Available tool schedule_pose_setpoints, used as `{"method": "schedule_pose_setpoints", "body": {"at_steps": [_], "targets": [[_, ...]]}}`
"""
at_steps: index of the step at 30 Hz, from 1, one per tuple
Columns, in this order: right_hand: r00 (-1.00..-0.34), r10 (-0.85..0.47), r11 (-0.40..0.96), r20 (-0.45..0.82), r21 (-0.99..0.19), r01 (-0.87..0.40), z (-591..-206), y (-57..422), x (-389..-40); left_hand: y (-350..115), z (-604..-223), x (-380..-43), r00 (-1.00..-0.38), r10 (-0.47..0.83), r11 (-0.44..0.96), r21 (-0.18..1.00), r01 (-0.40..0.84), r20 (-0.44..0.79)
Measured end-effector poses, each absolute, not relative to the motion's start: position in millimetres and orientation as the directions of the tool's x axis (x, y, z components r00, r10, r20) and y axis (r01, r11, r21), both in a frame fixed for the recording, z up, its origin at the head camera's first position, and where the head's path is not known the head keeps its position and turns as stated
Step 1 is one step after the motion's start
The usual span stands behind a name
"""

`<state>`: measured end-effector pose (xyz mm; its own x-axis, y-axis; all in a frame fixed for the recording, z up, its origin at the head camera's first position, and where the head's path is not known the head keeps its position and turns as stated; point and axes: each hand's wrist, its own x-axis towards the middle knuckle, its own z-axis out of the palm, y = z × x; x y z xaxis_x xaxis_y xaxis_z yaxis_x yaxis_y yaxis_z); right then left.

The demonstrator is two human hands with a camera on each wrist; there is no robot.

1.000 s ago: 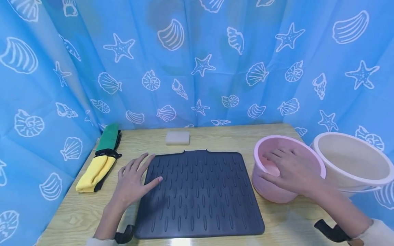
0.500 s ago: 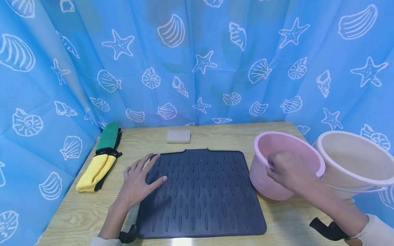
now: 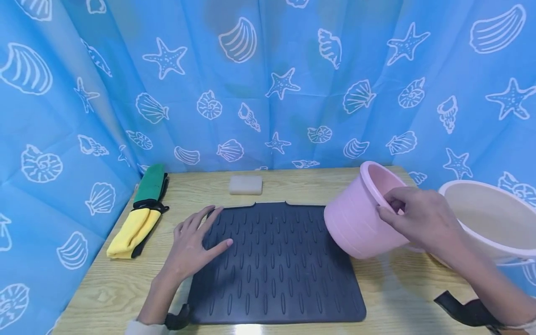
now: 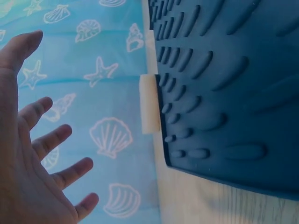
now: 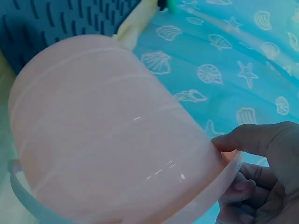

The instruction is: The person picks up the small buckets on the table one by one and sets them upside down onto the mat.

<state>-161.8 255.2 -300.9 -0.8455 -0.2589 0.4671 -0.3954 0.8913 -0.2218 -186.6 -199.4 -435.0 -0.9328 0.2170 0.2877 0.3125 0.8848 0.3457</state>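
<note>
A pink bucket tilts off the table at the right side of the dark mat. My right hand pinches its rim, thumb outside and fingers curled inside the mouth. The right wrist view shows that thumb on the bucket's wall, with the handle hanging at lower left. Above the left part of the ribbed dark mat hovers my left hand, its fingers spread and holding nothing. In the left wrist view the left hand appears with fingers apart, away from the mat.
A cream bucket stands at the right edge behind my right forearm. Near the back edge lies a pale block. Folded yellow cloth and a green one, bound by a black band, lie at left. A blue shell-print curtain surrounds the table.
My right hand, first over the pink bucket's mouth, has closed on its rim. The bucket is now lifted, tilted and shifted left toward the mat. My left hand has barely moved.
</note>
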Motion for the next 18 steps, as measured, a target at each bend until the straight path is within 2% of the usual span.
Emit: {"method": "schedule_pose_setpoints", "body": {"at_steps": [12, 18], "targets": [[-0.781, -0.188, 0.848, 0.596, -0.303, -0.435, -294.1, 248.7, -149.6, -188.9, -430.5, -187.2, -0.91, 0.255, 0.843, 0.386, 0.375, 0.325], [-0.809, -0.106, 0.795, 0.578, -0.44, -0.417, -294.2, 239.4, -150.3, -179.7, -426.2, -188.6, -0.901, 0.267, 0.811, 0.425, 0.402, 0.341]]}}
